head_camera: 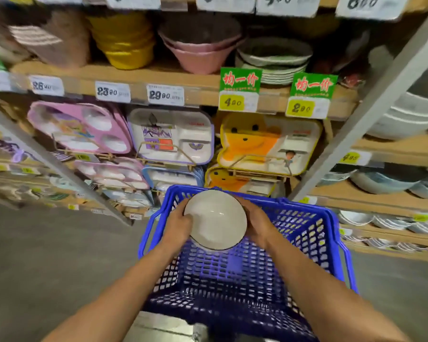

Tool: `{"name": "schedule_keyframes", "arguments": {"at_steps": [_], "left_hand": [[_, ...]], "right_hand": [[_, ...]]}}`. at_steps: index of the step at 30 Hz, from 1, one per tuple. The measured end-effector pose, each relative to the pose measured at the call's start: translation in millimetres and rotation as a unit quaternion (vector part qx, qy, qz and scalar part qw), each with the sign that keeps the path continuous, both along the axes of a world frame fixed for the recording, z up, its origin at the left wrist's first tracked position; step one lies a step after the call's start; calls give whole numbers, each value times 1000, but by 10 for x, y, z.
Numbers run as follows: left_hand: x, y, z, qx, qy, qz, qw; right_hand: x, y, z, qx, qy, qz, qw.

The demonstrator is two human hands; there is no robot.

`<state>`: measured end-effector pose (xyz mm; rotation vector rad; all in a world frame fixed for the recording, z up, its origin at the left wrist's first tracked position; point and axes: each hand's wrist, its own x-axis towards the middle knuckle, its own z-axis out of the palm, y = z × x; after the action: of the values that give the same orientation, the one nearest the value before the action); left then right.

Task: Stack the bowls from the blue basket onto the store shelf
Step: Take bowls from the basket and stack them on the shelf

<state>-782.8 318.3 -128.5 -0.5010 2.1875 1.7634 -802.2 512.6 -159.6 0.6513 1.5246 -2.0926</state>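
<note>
Forearms: both are bare and reach forward from the lower edge of the view, converging over the basket.
Blue basket (307,233): it lies under and around the hands, and on its mesh floor nearer than the hands I see no other bowl.
Left hand (177,224): it is curled round the left side of the bowl, with fingers wrapped against the rim.
Right hand (256,223): it cups the right side the same way, palm against the wall, with the fingertips hidden behind the bowl.
White bowl (215,219): it has a dark rim, faces mouth up and is clamped between the two hands over the basket's far end. I cannot tell whether a second bowl nests beneath it.
Step in hand: this is likely the lift out of the basket, with the grip already made.
Next move: it calls for raising the bowl clear of the basket rim and carrying it up and away from the hands' present spot, kept level, to a matching stack.
Divided trays (173,135): these stand just beyond the hands and are not bowl stock.
Store shelf (195,95): pink bowls (200,53) are stacked above the hands and pale bowls (386,181) off to the right, so either tier could be the target.
</note>
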Motion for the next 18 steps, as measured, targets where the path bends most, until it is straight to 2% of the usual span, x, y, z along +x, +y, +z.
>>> {"name": "schedule_keyframes", "arguments": {"at_steps": [7, 15, 18], "left_hand": [[4, 198, 1057, 102, 97, 19, 990], [88, 590, 1971, 252, 225, 26, 941], [135, 837, 2246, 289, 242, 32, 926]], "right_hand": [[145, -34, 1261, -105, 145, -123, 976], [359, 202, 2292, -158, 184, -197, 950], [488, 379, 2546, -177, 201, -217, 939]]}}
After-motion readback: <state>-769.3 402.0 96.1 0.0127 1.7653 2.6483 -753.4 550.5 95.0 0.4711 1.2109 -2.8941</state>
